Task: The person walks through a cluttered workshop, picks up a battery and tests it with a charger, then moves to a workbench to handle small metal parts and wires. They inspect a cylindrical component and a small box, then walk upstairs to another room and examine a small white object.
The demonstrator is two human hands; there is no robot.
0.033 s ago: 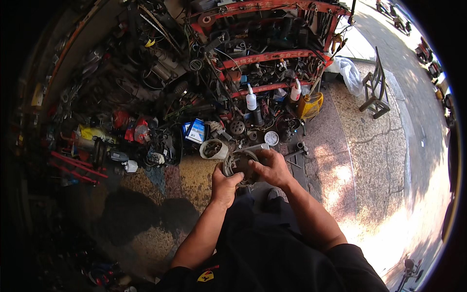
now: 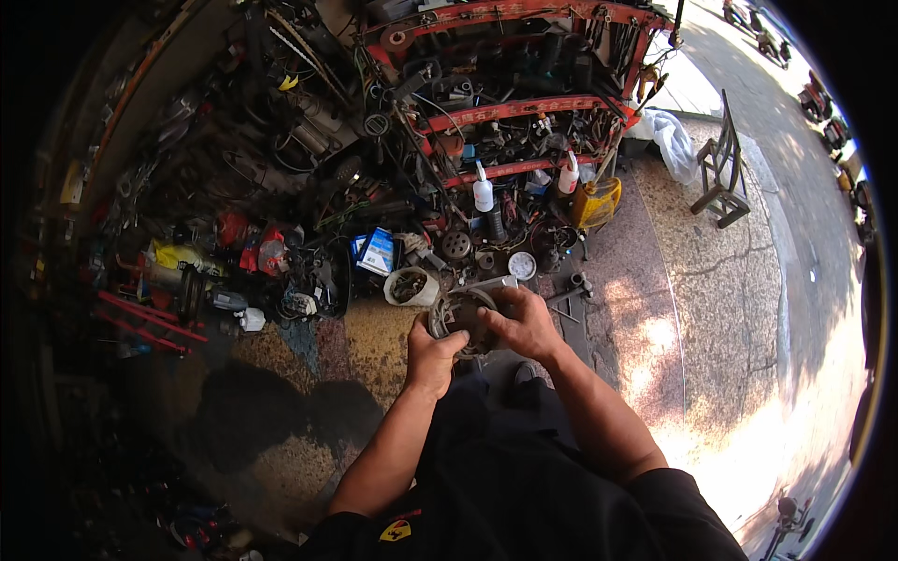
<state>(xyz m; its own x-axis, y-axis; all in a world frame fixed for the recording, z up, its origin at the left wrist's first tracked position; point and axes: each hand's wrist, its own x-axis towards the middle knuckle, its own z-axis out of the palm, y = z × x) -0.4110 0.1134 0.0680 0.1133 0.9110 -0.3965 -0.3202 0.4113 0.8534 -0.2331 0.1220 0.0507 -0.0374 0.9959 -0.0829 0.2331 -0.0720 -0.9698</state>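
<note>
In front of my body, both hands hold a round, hollow metal part [image 2: 466, 311] with a pale grey rim and a dull brown inside; its exact kind I cannot make out. My left hand [image 2: 433, 361] is closed on its near left edge, with the thumb over the rim. From the right, my right hand [image 2: 526, 324] grips the opposite edge, its thumb reaching across the opening. Most fingers of both hands are hidden under the part. Just beyond my left hand stands a white tub [image 2: 426, 292] of small dark parts.
A red-framed rack [image 2: 524, 110] crammed with tools stands ahead. Two spray bottles, a white one [image 2: 483, 192] and a red-topped one [image 2: 569, 176], are before it. Blue boxes [image 2: 377, 251], a round white dish [image 2: 522, 266] and a hammer-like tool [image 2: 576, 285] lie nearby. A wooden chair [image 2: 720, 178] stands right.
</note>
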